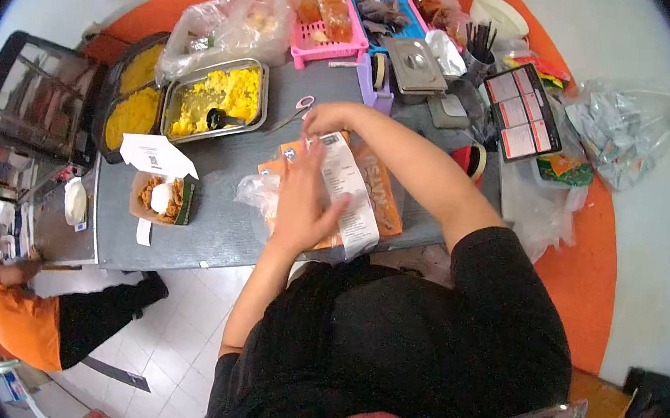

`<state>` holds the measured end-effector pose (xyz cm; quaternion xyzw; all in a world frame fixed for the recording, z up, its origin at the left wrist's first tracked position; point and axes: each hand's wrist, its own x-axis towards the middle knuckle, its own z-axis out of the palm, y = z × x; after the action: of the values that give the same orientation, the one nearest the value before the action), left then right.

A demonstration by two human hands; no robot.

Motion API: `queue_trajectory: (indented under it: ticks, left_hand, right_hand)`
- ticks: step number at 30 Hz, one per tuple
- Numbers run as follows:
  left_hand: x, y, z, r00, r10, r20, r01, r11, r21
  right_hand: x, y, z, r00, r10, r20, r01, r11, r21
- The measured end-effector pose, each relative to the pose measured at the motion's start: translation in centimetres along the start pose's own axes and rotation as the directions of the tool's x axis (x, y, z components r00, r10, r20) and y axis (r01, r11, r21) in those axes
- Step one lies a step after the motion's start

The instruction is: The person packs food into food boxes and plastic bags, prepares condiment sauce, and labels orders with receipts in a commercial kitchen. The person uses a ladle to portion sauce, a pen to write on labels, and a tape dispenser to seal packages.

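An orange printed bag (382,185) in clear plastic lies on the dark table in front of me. Across it runs a long white receipt (345,186). My left hand (303,202) rests on the bag and the receipt's left edge, its fingers stretched and spread. At the far edge of the bag is my right hand (330,119), fingers bent down and drawn together; what they pinch, if anything, is hidden. Crumpled clear plastic (259,191) sticks out left of the bag. Scissors with a pink-and-white handle (304,103) lie just beyond my right hand.
To the left stands an open food box (181,201) with a white topping. Behind it are a metal tray (258,123) of yellow food and a black scoop (218,119). Pink baskets (319,54) and a lidded steel container (416,62) line the back. A person in orange (26,315) stands left.
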<state>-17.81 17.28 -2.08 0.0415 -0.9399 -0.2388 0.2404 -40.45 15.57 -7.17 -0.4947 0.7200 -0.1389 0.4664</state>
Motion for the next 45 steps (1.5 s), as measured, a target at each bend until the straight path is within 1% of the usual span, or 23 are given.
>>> queue_trajectory:
  ticks: [1, 3, 5, 7, 8, 9, 10, 13, 14, 15, 17, 18, 22, 25, 26, 27, 29, 31, 33, 37, 39, 43, 45]
  left_hand:
    - [-0.7, -1.0, -0.3, 0.986, 0.018, -0.163, -0.059, 0.967, -0.247]
    - [-3.3, -2.2, -1.4, 0.917, 0.012, -0.398, -0.102, 0.973, -0.207]
    - [-6.2, -4.3, -0.8, 0.83, -0.209, -0.518, 0.032, 0.944, -0.329]
    - [-10.1, -10.6, 3.2, 0.724, -0.619, -0.306, 0.298, 0.68, -0.67]
    - [-11.3, -12.5, 4.6, 0.748, -0.599, -0.286, 0.286, 0.68, -0.675]
    - [-12.2, -13.9, 5.8, 0.714, -0.7, -0.032, 0.362, 0.407, -0.839]
    - [-12.8, -15.0, 7.1, 0.656, -0.713, 0.248, 0.436, 0.091, -0.895]
    - [-14.3, -16.8, 10.4, 0.705, -0.484, 0.519, 0.544, -0.101, -0.833]
    - [-11.9, -11.0, 6.5, 0.795, -0.493, 0.354, 0.445, 0.078, -0.892]
    - [-12.1, -12.0, 6.8, 0.804, -0.463, 0.373, 0.456, 0.08, -0.886]
    - [-12.4, -14.4, 7.7, 0.986, -0.136, 0.095, 0.148, 0.465, -0.873]
    - [-10.9, -11.1, 4.9, 0.969, -0.139, 0.206, 0.222, 0.107, -0.969]
    - [-10.5, -8.8, 3.6, 0.84, -0.217, 0.497, 0.509, 0.002, -0.861]
    - [-9.1, -1.4, 2.1, 0.858, -0.096, 0.505, 0.498, -0.088, -0.863]
    - [-8.4, -0.9, 2.9, 0.787, 0.027, 0.616, 0.599, -0.273, -0.753]
    - [-8.2, -0.7, 4.7, 0.768, 0.095, 0.634, 0.633, -0.265, -0.727]
    - [-8.0, 0.3, 9.5, 0.953, 0.289, 0.095, -0.05, 0.454, -0.889]
    - [-4.9, 12.1, 4.0, 0.883, 0.47, 0.007, -0.174, 0.339, -0.925]
    - [-3.3, 19.6, 3.1, 0.778, 0.626, 0.048, 0.004, 0.072, -0.997]
    - [-1.7, 34.1, 2.6, 0.505, 0.863, -0.025, 0.462, -0.295, -0.836]
    - [-2.8, 43.0, 2.1, 0.472, 0.866, 0.167, 0.776, -0.317, -0.545]
    - [-6.4, 54.3, 1.6, 0.322, 0.919, 0.229, 0.706, -0.072, -0.704]
    - [-8.9, 58.5, 0.9, -0.007, 0.992, 0.127, 0.938, 0.051, -0.343]
  right_hand:
    - [-1.4, -0.2, 0.5, 1.0, 0.012, -0.012, -0.011, 1.0, 0.014]
    - [-5.7, 0.1, 2.2, 0.742, 0.159, -0.651, 0.306, 0.784, 0.54]
    - [-7.7, 4.5, 6.3, 0.526, 0.217, -0.823, 0.503, 0.701, 0.506]
    - [-9.8, 7.8, 11.7, 0.496, 0.31, -0.811, 0.57, 0.589, 0.573]
    - [-11.2, 7.6, 14.0, 0.664, 0.342, -0.665, 0.587, 0.313, 0.747]
    - [-12.3, 7.3, 15.7, 0.809, 0.298, -0.506, 0.527, 0.011, 0.849]
    - [-13.3, 6.4, 16.1, 0.789, 0.324, -0.522, 0.55, 0.007, 0.835]
    - [-14.5, 2.4, 17.1, 0.714, 0.333, -0.616, 0.638, 0.052, 0.768]
    - [-14.4, 1.2, 16.4, 0.686, 0.331, -0.648, 0.667, 0.069, 0.742]
    - [-15.2, 0.2, 16.7, 0.657, 0.33, -0.678, 0.694, 0.086, 0.715]
    - [-17.4, -1.6, 17.5, 0.591, 0.329, -0.737, 0.744, 0.13, 0.655]
    - [-17.9, -2.9, 17.8, 0.554, 0.329, -0.765, 0.766, 0.159, 0.623]
    - [-24.1, -6.9, 22.1, 0.376, 0.338, -0.863, 0.828, 0.295, 0.477]
    - [-30.2, -8.9, 24.4, 0.215, 0.346, -0.913, 0.837, 0.417, 0.355]
    - [-33.2, -9.5, 26.1, 0.155, 0.352, -0.923, 0.83, 0.46, 0.316]
    - [-35.6, -10.1, 26.9, 0.093, 0.357, -0.929, 0.818, 0.505, 0.276]
    - [-41.2, -11.9, 29.5, -0.035, 0.352, -0.935, 0.774, 0.601, 0.197]
    - [-45.4, -13.9, 31.7, -0.143, 0.354, -0.924, 0.725, 0.673, 0.145]
    - [-50.7, -16.3, 33.8, -0.257, 0.222, -0.941, 0.394, 0.913, 0.108]
    - [-59.2, -22.6, 37.2, -0.515, 0.084, -0.853, -0.114, 0.98, 0.166]
    - [-62.4, -24.3, 38.9, -0.757, 0.159, -0.634, 0.111, 0.987, 0.115]
    - [-70.6, -25.2, 44.8, -0.86, 0.264, -0.437, 0.214, 0.964, 0.16]
    - [-74.5, -24.4, 48.0, -0.884, 0.312, -0.348, 0.229, 0.938, 0.261]
